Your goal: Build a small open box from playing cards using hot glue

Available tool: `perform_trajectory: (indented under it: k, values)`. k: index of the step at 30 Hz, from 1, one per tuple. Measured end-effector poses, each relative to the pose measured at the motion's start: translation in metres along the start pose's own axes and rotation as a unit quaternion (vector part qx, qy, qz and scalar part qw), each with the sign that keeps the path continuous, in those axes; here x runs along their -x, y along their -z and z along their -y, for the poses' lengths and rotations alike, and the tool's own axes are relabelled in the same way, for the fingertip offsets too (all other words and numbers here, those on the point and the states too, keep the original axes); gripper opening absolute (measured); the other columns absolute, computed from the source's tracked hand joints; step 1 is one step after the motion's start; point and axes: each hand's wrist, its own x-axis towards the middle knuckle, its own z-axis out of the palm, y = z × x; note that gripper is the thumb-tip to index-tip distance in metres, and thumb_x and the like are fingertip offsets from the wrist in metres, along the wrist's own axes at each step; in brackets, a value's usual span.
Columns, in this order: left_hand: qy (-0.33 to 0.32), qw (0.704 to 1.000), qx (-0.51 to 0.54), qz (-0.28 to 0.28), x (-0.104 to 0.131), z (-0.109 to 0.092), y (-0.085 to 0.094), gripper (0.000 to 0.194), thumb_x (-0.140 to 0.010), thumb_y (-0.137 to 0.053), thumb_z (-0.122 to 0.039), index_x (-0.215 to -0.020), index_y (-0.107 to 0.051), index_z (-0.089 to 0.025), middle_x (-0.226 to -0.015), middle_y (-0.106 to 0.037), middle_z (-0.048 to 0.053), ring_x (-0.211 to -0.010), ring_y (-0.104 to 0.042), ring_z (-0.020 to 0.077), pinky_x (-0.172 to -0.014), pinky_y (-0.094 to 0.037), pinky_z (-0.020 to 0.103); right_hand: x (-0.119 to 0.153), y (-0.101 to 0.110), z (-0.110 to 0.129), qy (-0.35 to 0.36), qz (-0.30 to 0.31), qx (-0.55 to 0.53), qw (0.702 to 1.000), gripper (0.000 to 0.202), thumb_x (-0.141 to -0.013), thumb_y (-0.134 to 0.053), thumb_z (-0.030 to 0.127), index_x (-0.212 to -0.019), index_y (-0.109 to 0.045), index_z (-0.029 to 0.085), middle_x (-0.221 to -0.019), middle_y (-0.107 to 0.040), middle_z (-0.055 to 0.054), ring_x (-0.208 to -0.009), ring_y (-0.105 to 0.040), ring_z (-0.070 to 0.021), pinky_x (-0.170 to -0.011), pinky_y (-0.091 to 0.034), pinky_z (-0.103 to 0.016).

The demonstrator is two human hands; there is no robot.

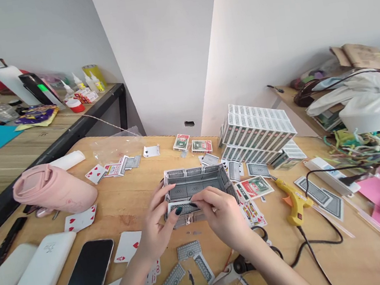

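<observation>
An open-topped box made of patterned playing cards point(201, 188) sits on the wooden table in front of me. At its near left side is my left hand point(157, 220), thumb and fingers closed around the near left corner. My right hand point(220, 209) pinches a card strip point(184, 206) along the near edge of the box. Nearer to me lie cut card pieces point(172, 282) and black-handled scissors point(229, 273), partly hidden by my right forearm.
A yellow glue gun point(296, 205) with a black cable lies at the right. Stacked card boxes point(257, 130) stand behind it. Left are a pink tumbler point(55, 189), a black phone point(84, 284) and a white power bank point(36, 282). Loose cards point(128, 245) lie around.
</observation>
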Motion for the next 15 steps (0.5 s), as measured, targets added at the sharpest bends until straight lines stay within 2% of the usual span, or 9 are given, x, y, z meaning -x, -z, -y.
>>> perform_trajectory:
  k: [6, 15]
  values:
    - [-0.021, 1.0, 0.016, -0.017, 0.007, 0.006, -0.012, 0.035, -0.095, -0.037, -0.024, -0.128, -0.047, -0.024, -0.138, -0.045, 0.011, -0.137, -0.03, 0.0234, -0.112, -0.03, 0.046, 0.001, 0.0, -0.002, -0.013, 0.026, -0.011, 1.0, 0.013, -0.086, -0.055, 0.017, -0.082, -0.067, 0.021, -0.076, -0.066, -0.003, -0.069, -0.061, -0.0139, -0.061, -0.048, -0.023]
    - [0.005, 0.995, 0.072, -0.07, 0.009, 0.002, -0.028, 0.04, -0.097, -0.032, -0.025, -0.137, -0.039, -0.026, -0.142, -0.04, 0.011, -0.137, -0.032, 0.0237, -0.113, -0.027, 0.047, -0.004, -0.003, -0.005, -0.042, 0.026, -0.007, 0.999, 0.008, -0.081, -0.059, 0.018, -0.078, -0.066, 0.021, -0.075, -0.066, -0.002, -0.069, -0.06, -0.0149, -0.059, -0.045, -0.023]
